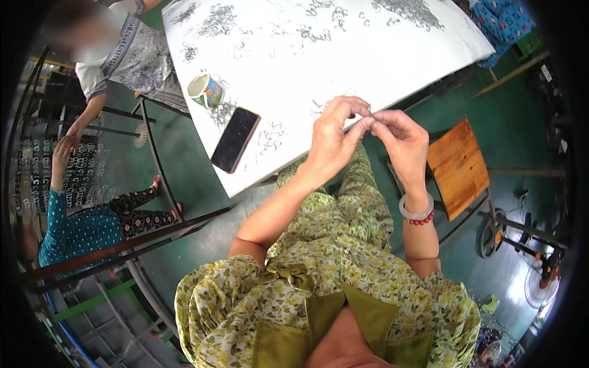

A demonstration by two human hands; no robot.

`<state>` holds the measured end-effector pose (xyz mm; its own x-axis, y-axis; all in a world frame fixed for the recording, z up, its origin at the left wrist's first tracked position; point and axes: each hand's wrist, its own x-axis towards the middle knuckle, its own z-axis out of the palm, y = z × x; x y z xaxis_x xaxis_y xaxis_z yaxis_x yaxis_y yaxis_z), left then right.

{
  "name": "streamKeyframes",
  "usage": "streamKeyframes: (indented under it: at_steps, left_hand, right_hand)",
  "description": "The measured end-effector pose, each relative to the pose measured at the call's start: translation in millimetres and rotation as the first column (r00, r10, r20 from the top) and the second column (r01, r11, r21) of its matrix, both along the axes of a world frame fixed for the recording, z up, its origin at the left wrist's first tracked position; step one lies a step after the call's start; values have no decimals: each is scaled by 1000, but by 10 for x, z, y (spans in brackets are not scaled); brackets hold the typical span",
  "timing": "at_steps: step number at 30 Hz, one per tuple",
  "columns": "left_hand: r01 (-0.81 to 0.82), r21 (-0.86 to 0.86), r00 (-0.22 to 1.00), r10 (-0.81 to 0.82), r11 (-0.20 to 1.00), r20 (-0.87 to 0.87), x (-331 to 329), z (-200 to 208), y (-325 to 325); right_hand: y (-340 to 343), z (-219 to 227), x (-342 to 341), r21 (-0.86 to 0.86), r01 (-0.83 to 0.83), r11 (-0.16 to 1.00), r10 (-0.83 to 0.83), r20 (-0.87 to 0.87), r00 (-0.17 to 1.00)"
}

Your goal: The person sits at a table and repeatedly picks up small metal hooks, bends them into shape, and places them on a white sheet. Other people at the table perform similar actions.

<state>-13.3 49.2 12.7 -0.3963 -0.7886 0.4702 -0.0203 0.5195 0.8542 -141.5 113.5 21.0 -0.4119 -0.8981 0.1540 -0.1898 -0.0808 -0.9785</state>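
My left hand (334, 136) and my right hand (402, 138) meet just off the table's near edge, thumbs and fingertips pinched together. Between them shows a thin bit of a small dark piece (370, 110); most of it is hidden by the fingers, so its exact kind cannot be made out. Small dark curved pieces (270, 136) lie loosely on the white tabletop (288, 101) to the left of my hands. More of them form a dense pile (411, 11) at the far side.
A black phone (235, 140) lies near the table's left corner, beside a colourful paper cup (205, 91). A wooden stool (459, 168) stands at the right, with a fan (541, 285) beyond. One person (147, 61) is at the table's left side; another (86, 214) is farther left, by a rack.
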Motion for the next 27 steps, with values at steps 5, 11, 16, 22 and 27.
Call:
streamKeyframes:
  at_steps: [5, 11, 16, 22, 27]
  left_hand:
    - [17, 114, 998, -10, 993, -66, -39, 8, 29]
    - [33, 106, 999, -33, 994, -5, 37, -51, -5]
    - [62, 269, 996, -78, 961, 48, 182, -233, 9]
    - [55, 342, 996, -78, 938, 53, 294, -224, 68]
    - [64, 225, 996, -75, 972, 41, 324, -298, 3]
  right_hand:
    - [-65, -16, -115, -135, 11, 991, -7, 26, 1000]
    - [-896, -262, -458, -54, -62, 997, 47, -255, 966]
    - [-2346, -1073, -577, 78, 74, 994, -1, -679, 734]
    - [-2954, -1453, -488, 19, 124, 992, -60, -795, 604]
    - [-2575, -1140, -352, 107, 16, 994, 55, -630, 774]
